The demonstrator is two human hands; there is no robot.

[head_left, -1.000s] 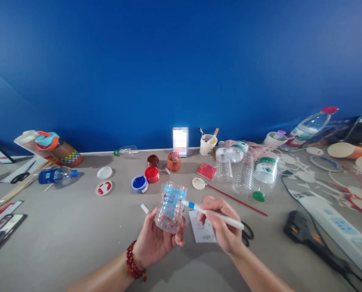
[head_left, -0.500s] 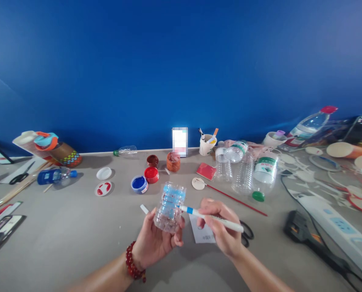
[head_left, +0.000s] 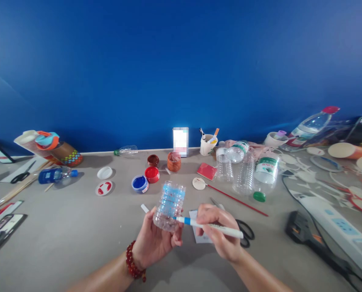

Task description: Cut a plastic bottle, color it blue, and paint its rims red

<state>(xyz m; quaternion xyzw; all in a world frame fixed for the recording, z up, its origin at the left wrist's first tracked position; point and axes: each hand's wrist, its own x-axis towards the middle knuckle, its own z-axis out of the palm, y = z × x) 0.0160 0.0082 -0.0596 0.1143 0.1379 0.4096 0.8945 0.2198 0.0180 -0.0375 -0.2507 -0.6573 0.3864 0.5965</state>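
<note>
My left hand [head_left: 155,239], with a red bead bracelet at the wrist, is wrapped round the lower part of a cut clear plastic bottle [head_left: 169,207]. Light blue colour covers much of the bottle's ribbed side. In my right hand [head_left: 219,227] is a white marker [head_left: 226,229] with a blue band, held like a pen. Its tip meets the bottle's side low on the right. Below my right hand lie a white card [head_left: 200,235], partly covered, and scissors with black handles [head_left: 245,233].
Open pots of blue paint [head_left: 140,183] and red paint [head_left: 152,174] stand beyond the bottle. A red-handled brush [head_left: 235,199] rests on a white disc [head_left: 198,183]. Clear bottles [head_left: 266,172], a power strip [head_left: 340,227] and a glue gun [head_left: 299,229] are at right.
The marker tip has moved down along the bottle's side, and my right hand has shifted slightly down and left. More of the scissors shows. My left hand keeps its hold.
</note>
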